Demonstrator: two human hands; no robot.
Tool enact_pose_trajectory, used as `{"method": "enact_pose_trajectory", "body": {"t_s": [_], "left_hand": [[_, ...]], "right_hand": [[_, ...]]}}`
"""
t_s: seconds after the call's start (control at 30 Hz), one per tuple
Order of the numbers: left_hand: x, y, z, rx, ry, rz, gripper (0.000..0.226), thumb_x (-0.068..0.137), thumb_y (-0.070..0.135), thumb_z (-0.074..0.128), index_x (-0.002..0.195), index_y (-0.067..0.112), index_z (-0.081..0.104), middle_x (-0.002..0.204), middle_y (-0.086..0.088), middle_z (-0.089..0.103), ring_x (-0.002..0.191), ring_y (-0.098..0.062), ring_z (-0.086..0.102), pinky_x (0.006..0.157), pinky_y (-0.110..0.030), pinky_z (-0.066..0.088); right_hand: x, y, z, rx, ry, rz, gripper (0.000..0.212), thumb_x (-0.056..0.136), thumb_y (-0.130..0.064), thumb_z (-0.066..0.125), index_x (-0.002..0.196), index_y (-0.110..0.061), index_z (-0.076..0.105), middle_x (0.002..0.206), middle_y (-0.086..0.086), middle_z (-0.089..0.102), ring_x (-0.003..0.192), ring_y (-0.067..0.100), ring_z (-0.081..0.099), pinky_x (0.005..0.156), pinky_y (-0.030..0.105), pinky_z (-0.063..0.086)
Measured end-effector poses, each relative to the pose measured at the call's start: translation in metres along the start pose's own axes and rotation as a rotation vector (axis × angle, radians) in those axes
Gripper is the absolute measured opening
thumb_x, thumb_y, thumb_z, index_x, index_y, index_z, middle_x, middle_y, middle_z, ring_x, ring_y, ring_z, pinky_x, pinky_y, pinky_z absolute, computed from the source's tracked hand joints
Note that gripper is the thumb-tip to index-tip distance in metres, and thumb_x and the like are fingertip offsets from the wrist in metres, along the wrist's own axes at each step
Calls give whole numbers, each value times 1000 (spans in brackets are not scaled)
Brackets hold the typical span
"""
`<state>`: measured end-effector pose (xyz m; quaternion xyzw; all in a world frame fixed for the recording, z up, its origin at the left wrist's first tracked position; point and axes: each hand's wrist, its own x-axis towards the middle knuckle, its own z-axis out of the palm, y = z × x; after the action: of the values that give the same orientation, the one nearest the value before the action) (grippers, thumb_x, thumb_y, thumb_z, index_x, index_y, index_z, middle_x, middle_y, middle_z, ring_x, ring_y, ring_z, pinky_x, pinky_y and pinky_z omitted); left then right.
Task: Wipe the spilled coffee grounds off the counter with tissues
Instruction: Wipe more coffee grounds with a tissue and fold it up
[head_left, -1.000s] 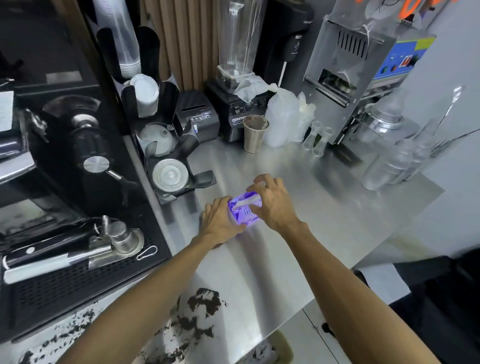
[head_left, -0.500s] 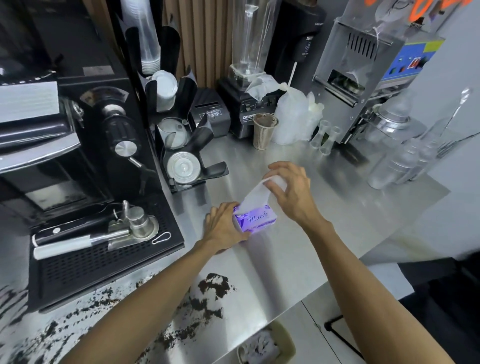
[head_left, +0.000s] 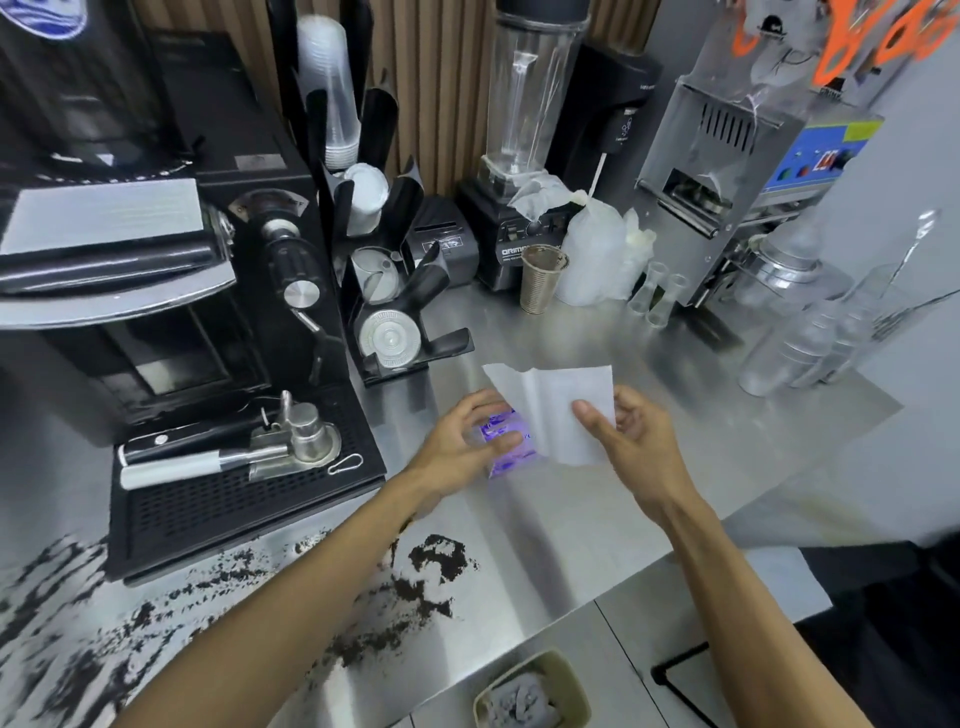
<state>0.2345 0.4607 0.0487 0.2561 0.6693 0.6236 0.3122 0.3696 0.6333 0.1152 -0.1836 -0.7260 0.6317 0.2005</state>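
The sheet is out. Half a second ago my right hand (head_left: 634, 441) was only drawing it up from the slot; now the tissue (head_left: 550, 410) hangs clear of the tissue pack (head_left: 506, 434), opened almost flat, with my thumb pressed on its face and the fingers curled behind it. My left hand (head_left: 457, 447) has stayed down at the pack, thumb in front and fingers round the far side, steadying it on the counter (head_left: 597, 519). So I judge the fetching step done for one sheet, while none of the wiping has begun. The coffee grounds (head_left: 434, 564) lie untouched nearer to me, a dense patch just under my left forearm and a long scatter running off to the left along the front of the black drip tray (head_left: 234, 509). One sheet looks thin for that much mess, so I may want a second before I leave the pack. The steel between the pack and the grounds is bare, which gives me room to bring the tissue back. The counter's front edge runs diagonally close to the dense patch, with a small bin (head_left: 535, 691) on the floor just beyond it, so sweeping towards that edge seems the natural direction. The drip tray's lip hems in the left scatter, and grounds could lodge against it. The clear bottles (head_left: 795, 348) stand well apart, out of the way.
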Motion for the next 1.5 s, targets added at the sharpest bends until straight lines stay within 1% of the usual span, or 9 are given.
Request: {"method": "enact_pose_trajectory", "body": {"t_s": [0.23,0.33,0.53,0.7,0.83,0.97,1.13,1.3,1.5], "left_hand": [[-49,0,2,-128,148,-117,18,85,9,72,100,17,73,101,-5,73,92,-13,66,79,-20,53],[-78,-2,5,-177,192,-198,26,84,14,72,110,14,68,110,-11,70,91,-16,68,82,-26,56],[-114,-16,36,-447,46,-426,103,54,57,88,139,30,36,139,-4,49,113,-33,62,91,-42,53],[-135,-17,52,-742,-65,-353,83,68,41,86,137,15,49,135,-19,56,122,-39,54,110,-56,34],[-145,-13,46,-868,67,-255,56,86,17,69,135,-2,49,134,-22,56,125,-36,53,100,-48,48],[-153,-5,27,-710,260,-271,47,82,9,69,125,-5,56,119,-21,66,105,-31,66,74,-35,60],[-159,-7,1,-532,338,-281,33,90,4,62,122,1,60,114,-13,70,106,-29,67,87,-41,57],[-160,-5,-33,-428,308,-326,24,91,7,62,114,5,67,110,-13,72,100,-28,69,79,-39,60],[-155,-2,-76,-349,277,-330,24,92,-4,53,97,4,76,120,-8,64,101,-29,68,82,-38,59]], "right_hand": [[-32,25,-14,231,-100,266,34,88,-14,67,121,-4,62,114,16,69,104,33,67,92,47,52],[-44,28,-18,246,-108,305,32,87,-11,68,117,-2,63,115,19,68,102,34,67,89,47,54],[-63,6,-8,266,-246,331,33,87,-8,68,118,0,62,115,19,68,107,36,65,89,47,53],[-70,-23,6,287,-388,317,33,87,-6,67,119,-2,62,115,17,69,105,32,66,89,41,55],[-70,-27,9,253,-428,310,33,87,-9,69,119,-4,63,114,17,69,105,33,66,92,46,54],[-68,-16,12,187,-390,296,35,83,-9,73,117,-5,65,107,19,71,98,34,69,85,42,56],[-63,3,23,217,-365,300,43,82,-2,73,122,-13,64,107,19,71,98,36,69,82,41,57],[-58,14,42,177,-306,309,20,86,7,63,101,-3,73,103,19,72,91,32,69,76,35,56],[-50,16,74,208,-298,414,32,94,3,38,101,6,69,106,21,71,94,35,69,80,39,55]]}}
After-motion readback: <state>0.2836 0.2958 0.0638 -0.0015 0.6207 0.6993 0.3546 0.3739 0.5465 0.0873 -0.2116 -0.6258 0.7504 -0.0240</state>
